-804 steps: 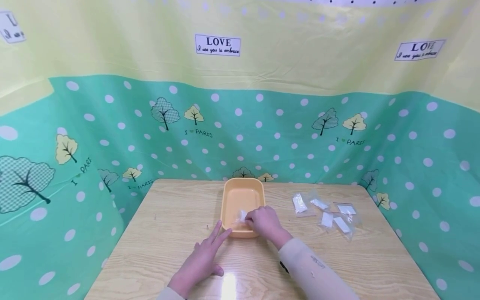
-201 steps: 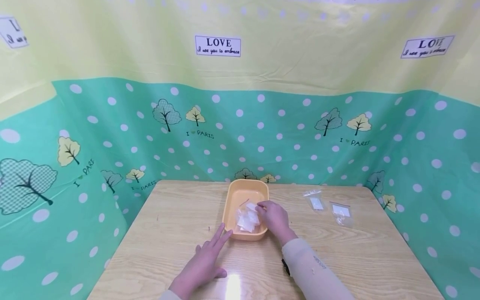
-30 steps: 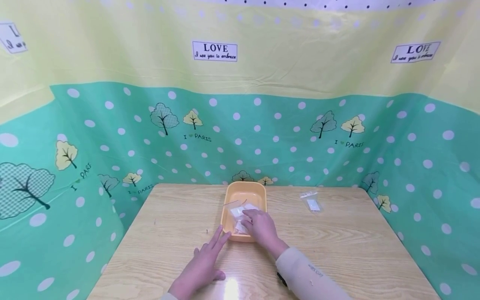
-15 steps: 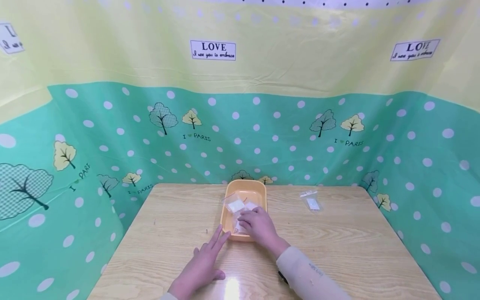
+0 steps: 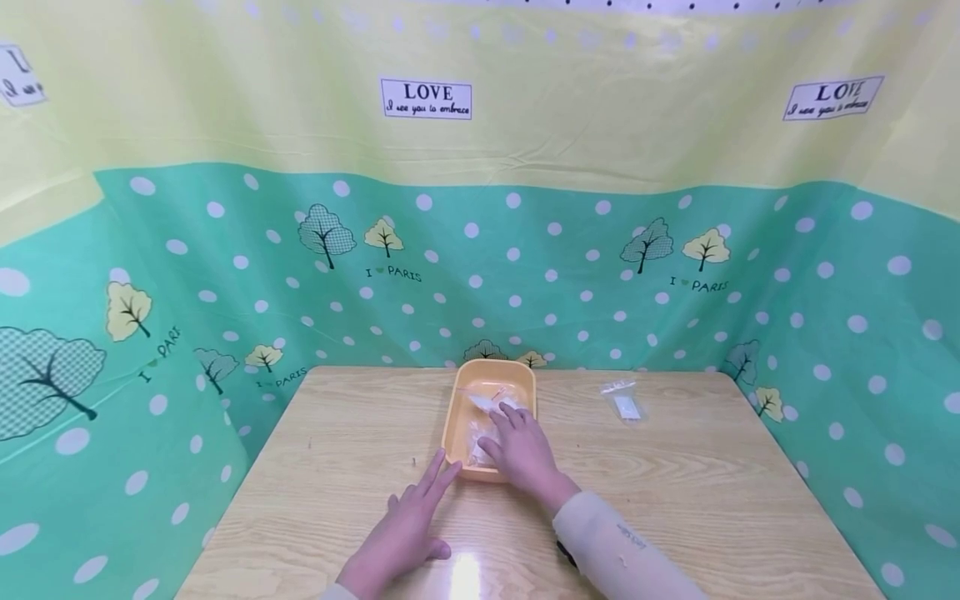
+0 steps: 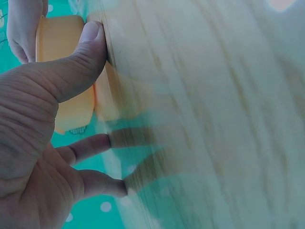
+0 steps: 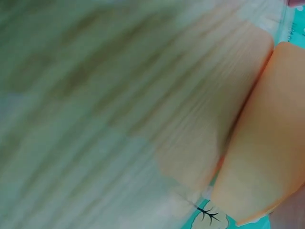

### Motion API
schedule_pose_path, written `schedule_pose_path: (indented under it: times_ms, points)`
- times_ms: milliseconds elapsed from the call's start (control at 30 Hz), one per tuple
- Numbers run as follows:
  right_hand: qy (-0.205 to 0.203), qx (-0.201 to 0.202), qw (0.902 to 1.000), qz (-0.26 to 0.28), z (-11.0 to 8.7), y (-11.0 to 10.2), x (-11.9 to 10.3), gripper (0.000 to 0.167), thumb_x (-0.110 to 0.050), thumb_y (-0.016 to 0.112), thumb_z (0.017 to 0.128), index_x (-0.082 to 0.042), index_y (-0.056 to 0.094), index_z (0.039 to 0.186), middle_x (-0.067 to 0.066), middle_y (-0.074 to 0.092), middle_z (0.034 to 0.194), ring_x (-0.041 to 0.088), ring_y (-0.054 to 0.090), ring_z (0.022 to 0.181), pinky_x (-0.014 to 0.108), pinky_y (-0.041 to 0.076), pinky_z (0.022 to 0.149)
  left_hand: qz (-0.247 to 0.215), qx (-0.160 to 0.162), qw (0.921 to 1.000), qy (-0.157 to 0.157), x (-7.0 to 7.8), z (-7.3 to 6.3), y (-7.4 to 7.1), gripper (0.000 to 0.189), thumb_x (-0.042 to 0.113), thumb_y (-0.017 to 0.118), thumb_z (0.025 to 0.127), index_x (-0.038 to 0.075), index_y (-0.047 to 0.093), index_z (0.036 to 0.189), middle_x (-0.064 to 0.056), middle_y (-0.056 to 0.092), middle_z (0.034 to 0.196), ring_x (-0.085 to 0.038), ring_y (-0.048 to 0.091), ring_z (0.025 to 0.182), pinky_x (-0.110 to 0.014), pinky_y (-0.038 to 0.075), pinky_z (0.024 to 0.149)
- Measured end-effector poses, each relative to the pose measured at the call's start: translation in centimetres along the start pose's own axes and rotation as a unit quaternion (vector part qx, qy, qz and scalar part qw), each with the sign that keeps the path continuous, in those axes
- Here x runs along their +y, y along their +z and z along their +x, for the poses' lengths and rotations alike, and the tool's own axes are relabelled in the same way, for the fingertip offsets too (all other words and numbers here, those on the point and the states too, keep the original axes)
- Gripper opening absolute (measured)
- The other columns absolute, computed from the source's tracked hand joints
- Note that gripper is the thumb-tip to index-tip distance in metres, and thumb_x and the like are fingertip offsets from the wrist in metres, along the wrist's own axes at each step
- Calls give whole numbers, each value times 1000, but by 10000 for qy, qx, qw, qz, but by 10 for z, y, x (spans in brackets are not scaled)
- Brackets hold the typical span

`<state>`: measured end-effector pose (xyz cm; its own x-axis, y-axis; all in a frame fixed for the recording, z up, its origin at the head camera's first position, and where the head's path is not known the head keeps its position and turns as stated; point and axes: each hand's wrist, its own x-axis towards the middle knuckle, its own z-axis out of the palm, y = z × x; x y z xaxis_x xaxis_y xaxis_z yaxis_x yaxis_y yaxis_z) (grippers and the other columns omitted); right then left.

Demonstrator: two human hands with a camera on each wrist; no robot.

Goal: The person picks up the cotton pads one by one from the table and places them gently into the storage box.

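Observation:
A small orange plastic tray [image 5: 458, 429] holds several clear zip bags [image 5: 483, 403] with white contents. My right hand [image 5: 525, 454] reaches over its near right side. The fingers lie extended on the bags, with the thumb apart from them. My left hand [image 5: 401, 525] rests on the table, fingers spread, two fingertips touching the tray's near left corner. In the left wrist view the thumb of the left hand [image 6: 52, 95] stretches out in front of the tray [image 6: 66, 38]. The right wrist view shows the tray's outer wall [image 7: 267, 133]; the fingers of the right hand are hidden there.
One more zip bag [image 5: 625, 403] with a white piece in it lies on the wooden table [image 5: 360, 433], right of the tray. A green and yellow printed cloth [image 5: 420, 300] hangs round the back and sides of the table.
Several bags lay on the right of the table earlier; one lies there now, the others in the tray. In the last second the top bag shifted backward and my right fingers spread.

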<state>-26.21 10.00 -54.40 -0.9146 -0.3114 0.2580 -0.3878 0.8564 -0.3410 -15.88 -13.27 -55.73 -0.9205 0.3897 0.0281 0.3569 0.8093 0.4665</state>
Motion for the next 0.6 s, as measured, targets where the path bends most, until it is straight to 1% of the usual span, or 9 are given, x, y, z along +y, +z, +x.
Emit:
schedule_pose_path:
  times_ms: [100,167,200,267,333,433,500,567,600]
  points:
    - [48,191,9990,413,0,-3,4,58,-49,59,107,-10,61,149,16,56,160,40,49,148,57,40,127,-14,-13,10000,-13,0,1,0,128,26,98,71,32,20,172,-7,4,183,-57,56,133,-96,36,94]
    - [149,330,9979,540,1,-10,10,55,-47,57,109,-10,62,148,15,56,159,40,48,149,58,37,128,-42,-29,10000,-33,-1,2,0,129,26,98,71,32,19,172,-6,3,183,-58,55,135,-96,35,95]
    - [229,425,9977,475,3,-15,16,53,-46,55,110,-10,62,147,14,57,159,39,49,149,59,36,129,-70,-44,10000,-52,-1,3,0,129,26,98,71,33,18,172,-6,3,183,-59,55,136,-96,35,96]
    - [410,540,9976,123,7,-28,34,49,-42,53,111,-10,63,146,14,59,156,40,50,148,61,36,128,-115,-63,9999,-97,0,4,-1,130,26,98,71,34,17,172,-5,2,183,-61,53,137,-96,33,97]
    - [635,704,9952,-226,9,-39,62,44,-37,52,112,-8,64,142,16,63,151,41,54,143,64,39,124,-157,-71,9998,-120,0,5,-1,130,26,98,71,34,17,172,-5,2,183,-63,51,138,-96,33,98]
    - [1161,865,9865,-763,1,-55,114,39,-30,58,109,-5,67,137,21,68,141,46,59,132,67,47,112,-168,-106,9997,-154,0,5,-2,130,26,97,72,35,16,173,-5,2,183,-63,50,138,-96,32,98]
    - [1509,915,9806,-850,-9,-63,146,38,-27,64,106,-2,69,133,25,71,134,50,62,122,68,50,102,-153,-124,9997,-148,0,5,-2,130,26,97,72,34,16,173,-6,2,183,-61,51,138,-96,33,97]
    - [1847,818,9750,-924,-21,-69,173,40,-28,69,103,0,71,132,28,72,130,51,64,115,67,51,95,-133,-149,9997,-152,0,4,-2,130,27,98,72,34,16,173,-6,2,183,-60,52,139,-96,34,97]
    - [1953,733,9735,-936,-26,-72,183,41,-29,70,102,0,71,131,28,73,128,51,65,112,67,52,92,-120,-147,9997,-138,-1,4,-2,130,27,98,72,33,16,173,-7,2,183,-60,52,138,-96,34,96]
